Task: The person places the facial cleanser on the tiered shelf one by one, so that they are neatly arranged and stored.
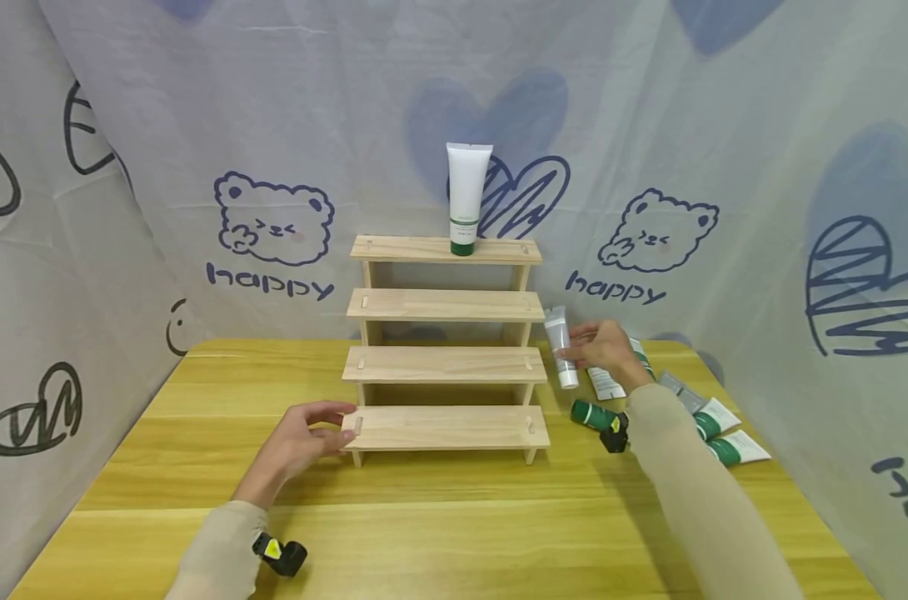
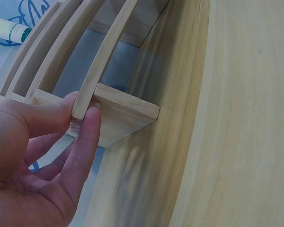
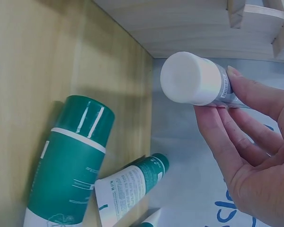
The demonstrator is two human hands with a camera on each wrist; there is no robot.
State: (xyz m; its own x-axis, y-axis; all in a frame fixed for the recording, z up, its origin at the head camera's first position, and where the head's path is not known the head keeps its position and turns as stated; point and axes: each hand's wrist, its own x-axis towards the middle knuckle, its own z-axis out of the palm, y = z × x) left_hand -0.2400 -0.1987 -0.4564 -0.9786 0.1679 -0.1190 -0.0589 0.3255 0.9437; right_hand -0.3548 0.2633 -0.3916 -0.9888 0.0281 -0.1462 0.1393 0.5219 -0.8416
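At the far left of the frame, a pale cloth [image 1: 154, 92] printed with bears and hearts hangs, running on behind everything to the right edge. In the lower left, above a sleeve [image 1: 225, 542] with a small black camera [image 1: 280, 556] at the wrist, the left hand [image 1: 304, 437] pinches the left end of the lowest board of a wooden stand [image 1: 446, 427], thumb on one face and fingers on the other. The stand, four steps high, fills the middle of the frame on a wooden table [image 1: 454, 533]. On its top step, right of centre, a white tube [image 1: 466, 187] stands upright on its green cap. Just right of the stand, the right hand [image 1: 610, 350] holds a grey tube [image 1: 557, 329] between thumb and fingers, slightly tilted, white cap lowest. Below that hand lies a green tube [image 1: 591, 414], near a white tube [image 1: 606, 384] partly hidden behind the arm. Farther right on the table lie a flat grey tube [image 1: 682, 390] and, near the lower right, two green-and-white tubes [image 1: 737, 448] side by side.
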